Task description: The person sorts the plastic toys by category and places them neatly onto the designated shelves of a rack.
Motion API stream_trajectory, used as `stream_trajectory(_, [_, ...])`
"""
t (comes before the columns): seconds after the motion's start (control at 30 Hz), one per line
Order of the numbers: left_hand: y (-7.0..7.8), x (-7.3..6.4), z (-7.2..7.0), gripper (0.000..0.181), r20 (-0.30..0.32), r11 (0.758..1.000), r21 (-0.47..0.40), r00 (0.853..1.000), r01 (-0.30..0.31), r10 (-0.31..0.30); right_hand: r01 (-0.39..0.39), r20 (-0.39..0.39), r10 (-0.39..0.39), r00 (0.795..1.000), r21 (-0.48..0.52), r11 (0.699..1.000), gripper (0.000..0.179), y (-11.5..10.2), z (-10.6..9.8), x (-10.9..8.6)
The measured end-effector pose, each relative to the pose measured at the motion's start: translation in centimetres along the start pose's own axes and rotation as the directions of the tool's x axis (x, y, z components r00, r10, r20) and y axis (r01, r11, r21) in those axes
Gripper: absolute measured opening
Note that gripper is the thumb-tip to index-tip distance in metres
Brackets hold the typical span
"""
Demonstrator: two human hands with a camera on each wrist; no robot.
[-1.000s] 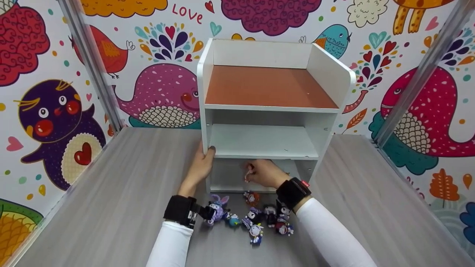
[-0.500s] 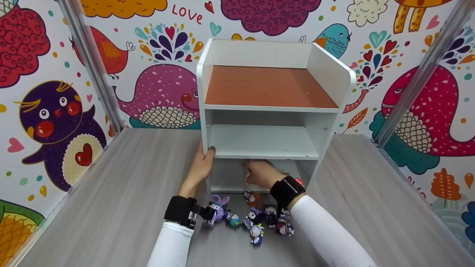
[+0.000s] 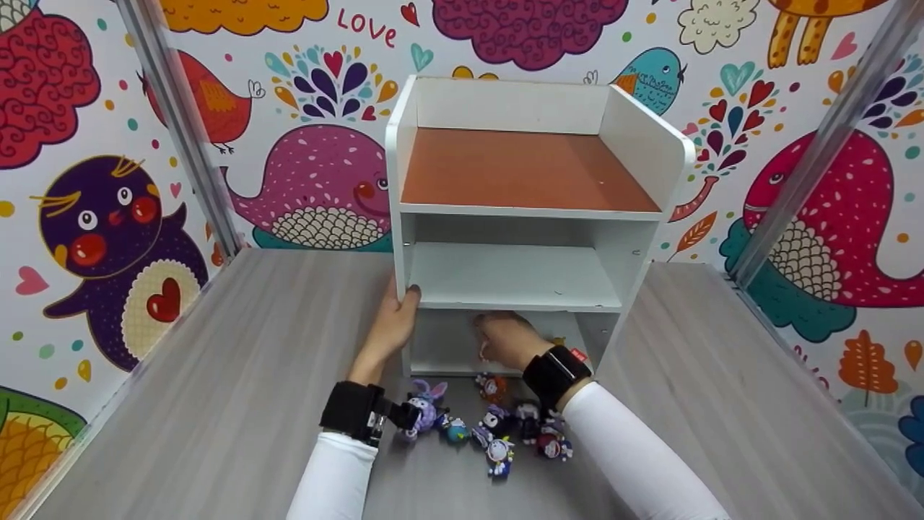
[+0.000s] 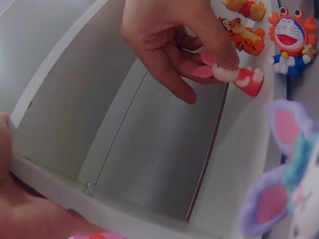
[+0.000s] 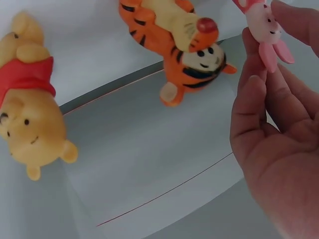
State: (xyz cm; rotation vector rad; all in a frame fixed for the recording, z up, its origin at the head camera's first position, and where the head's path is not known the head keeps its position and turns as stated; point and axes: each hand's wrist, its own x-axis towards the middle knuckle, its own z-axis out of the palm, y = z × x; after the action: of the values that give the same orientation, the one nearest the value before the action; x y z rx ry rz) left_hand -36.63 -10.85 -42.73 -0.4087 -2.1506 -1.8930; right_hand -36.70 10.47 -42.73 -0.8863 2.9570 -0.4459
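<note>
My left hand (image 3: 390,328) grips the left side panel of a small white shelf unit (image 3: 516,274), thumb on its front edge. Inside the bottom compartment, my right hand (image 3: 511,341) pinches a pink piglet figurine (image 5: 265,27) between thumb and fingers. In the left wrist view the piglet (image 4: 238,77) looks upright, its base at or just above the compartment floor. Beside it stand a tiger figurine (image 5: 194,59) and a yellow bear figurine (image 5: 35,119) in a red shirt. The right forearm and hand mostly hide these two in the head view.
On the grey wood-look table (image 3: 289,310), in front of the unit, lie a figurine in an orange crab hat (image 3: 491,388), a purple rabbit figurine (image 3: 424,412) and several other small figurines (image 3: 498,451). The unit's brown top (image 3: 520,170) has raised walls. Patterned panels surround the table.
My right wrist has shifted a little left and the hand has sunk slightly with the piglet. The left hand keeps its grip on the shelf unit.
</note>
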Motion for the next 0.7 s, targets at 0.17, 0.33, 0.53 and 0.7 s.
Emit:
stream_trajectory(0.17, [0.01,0.18,0.05,0.062,0.006,1.000,0.003,1.000,-0.004,0.004,0.036,-0.034,-0.038,0.999,-0.050,0.998,0.017,0.04,0.00,-0.03])
stream_trajectory(0.33, [0.05,0.17,0.06,0.061,0.016,1.000,0.029,1.000,-0.003,0.002,0.072,-0.067,-0.081,0.994,-0.125,0.990,0.015,-0.08,0.08,-0.08])
stream_trajectory(0.53, [0.08,-0.08,-0.05,0.062,0.005,0.999,0.041,1.000,0.008,-0.008,0.067,-0.047,-0.072,0.996,-0.094,0.993,0.020,-0.31,0.18,-0.31])
stream_trajectory(0.7, [0.10,-0.11,-0.04,0.063,0.012,0.999,0.036,1.000,0.011,-0.011,0.093,-0.043,-0.097,0.994,-0.098,0.991,0.041,-0.32,0.15,-0.39])
